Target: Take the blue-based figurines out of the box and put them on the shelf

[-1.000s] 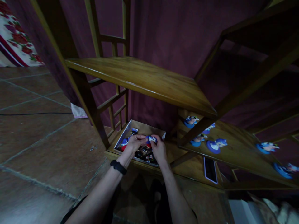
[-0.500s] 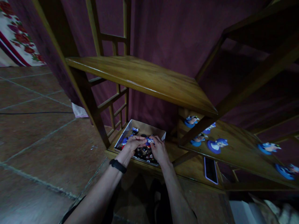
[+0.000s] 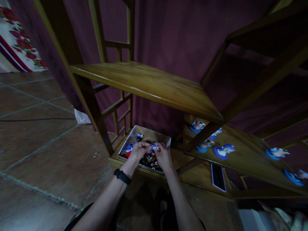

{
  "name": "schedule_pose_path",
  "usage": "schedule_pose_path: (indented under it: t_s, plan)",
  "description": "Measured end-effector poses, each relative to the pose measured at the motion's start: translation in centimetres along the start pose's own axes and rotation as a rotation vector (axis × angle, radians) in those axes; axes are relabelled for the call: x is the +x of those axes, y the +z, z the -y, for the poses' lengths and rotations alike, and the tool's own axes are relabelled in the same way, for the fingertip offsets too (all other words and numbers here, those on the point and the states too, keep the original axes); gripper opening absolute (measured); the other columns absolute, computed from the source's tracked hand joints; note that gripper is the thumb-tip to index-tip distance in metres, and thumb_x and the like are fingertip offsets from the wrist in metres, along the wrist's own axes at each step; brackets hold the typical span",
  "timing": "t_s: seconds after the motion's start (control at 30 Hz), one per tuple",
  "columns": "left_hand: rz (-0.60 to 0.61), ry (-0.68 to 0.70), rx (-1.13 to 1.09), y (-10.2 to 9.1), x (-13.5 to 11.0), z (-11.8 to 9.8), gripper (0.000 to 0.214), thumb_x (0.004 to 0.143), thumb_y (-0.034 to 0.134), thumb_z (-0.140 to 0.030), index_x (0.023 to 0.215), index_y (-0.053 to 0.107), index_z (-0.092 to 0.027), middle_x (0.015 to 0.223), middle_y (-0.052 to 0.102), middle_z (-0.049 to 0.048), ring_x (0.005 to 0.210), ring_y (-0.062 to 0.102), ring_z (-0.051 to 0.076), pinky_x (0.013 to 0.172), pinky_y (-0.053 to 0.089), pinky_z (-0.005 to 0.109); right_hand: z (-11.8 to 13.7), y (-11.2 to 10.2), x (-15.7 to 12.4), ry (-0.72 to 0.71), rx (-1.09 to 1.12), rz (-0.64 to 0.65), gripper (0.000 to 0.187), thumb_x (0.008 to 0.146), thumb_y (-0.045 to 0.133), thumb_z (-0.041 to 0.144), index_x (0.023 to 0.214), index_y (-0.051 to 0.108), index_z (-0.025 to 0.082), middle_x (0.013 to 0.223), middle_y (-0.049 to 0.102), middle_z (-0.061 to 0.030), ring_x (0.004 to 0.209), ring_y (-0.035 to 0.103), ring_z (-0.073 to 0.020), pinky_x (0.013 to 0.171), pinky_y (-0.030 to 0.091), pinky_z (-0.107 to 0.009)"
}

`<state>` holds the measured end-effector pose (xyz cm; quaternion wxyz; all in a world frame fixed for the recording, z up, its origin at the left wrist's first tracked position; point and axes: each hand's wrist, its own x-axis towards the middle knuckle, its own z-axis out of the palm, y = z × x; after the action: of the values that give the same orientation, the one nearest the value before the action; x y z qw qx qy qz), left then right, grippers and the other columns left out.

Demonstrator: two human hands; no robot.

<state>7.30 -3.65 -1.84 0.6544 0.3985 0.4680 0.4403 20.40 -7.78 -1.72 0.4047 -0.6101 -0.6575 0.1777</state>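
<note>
A shallow open box (image 3: 134, 136) sits on the lowest shelf of a wooden rack and is full of small blue, red and black figurines. Both my hands reach into it. My left hand (image 3: 139, 150), with a black band on its wrist, and my right hand (image 3: 163, 157) are closed together on one small blue and white figurine (image 3: 155, 147) held just above the pile. The fingertips of both hands pinch it from either side.
A wide wooden shelf (image 3: 149, 83) juts out above the box. To the right, a lower shelf (image 3: 243, 157) carries several blue figurines lying flat. A phone (image 3: 218, 177) lies on the bottom board. Tiled floor spreads to the left, with a cable across it.
Both hands stay in the box on the blue figurine, shifting slightly lower and closer together. The view has tilted a little.
</note>
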Motion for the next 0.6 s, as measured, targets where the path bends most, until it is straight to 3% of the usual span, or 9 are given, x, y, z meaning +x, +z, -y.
schedule_pose_path:
  t_s: [0.17,0.33,0.43,0.6]
  plan:
    - [-0.01,-0.163,-0.081,-0.7,0.3,-0.2,0.019,0.054,0.075,-0.013,0.068,0.063,-0.011,0.057,0.065,0.0028,0.048,0.059,0.01,0.053,0.047,0.021,0.2,0.2,0.2,-0.033,0.041,0.049,0.034,0.077,0.044,0.015,0.107,0.056,0.026,0.103,0.059,-0.0028,0.096,0.055,-0.0167,0.086,0.042,-0.031]
    - [-0.107,-0.157,-0.119,-1.5,0.7,-0.8,0.026,0.059,0.072,-0.012,0.083,0.064,-0.013,0.061,0.066,0.0031,0.048,0.061,0.011,0.048,0.046,0.019,-1.5,0.8,0.6,0.125,0.305,0.009,0.052,0.074,0.053,0.025,0.125,0.039,0.026,0.113,0.055,-0.0048,0.09,0.057,-0.0152,0.081,0.045,-0.03]
    - [-0.098,-0.186,-0.157,-1.8,0.7,-1.0,0.029,0.06,0.072,-0.013,0.088,0.064,-0.015,0.063,0.067,0.0037,0.052,0.063,0.012,0.051,0.047,0.02,-2.5,1.2,0.9,0.22,0.45,-0.066,0.036,0.075,0.052,0.03,0.11,0.052,0.022,0.107,0.058,-0.0051,0.093,0.056,-0.0158,0.083,0.044,-0.03]
    - [-0.021,-0.248,-0.209,-1.4,0.3,-0.9,0.025,0.06,0.073,-0.015,0.083,0.064,-0.015,0.064,0.068,0.0046,0.056,0.064,0.013,0.057,0.05,0.022,-2.6,2.0,1.3,0.281,0.549,-0.023,0.026,0.071,0.057,0.035,0.092,0.06,0.021,0.091,0.063,-0.0012,0.086,0.058,-0.0164,0.082,0.044,-0.03]
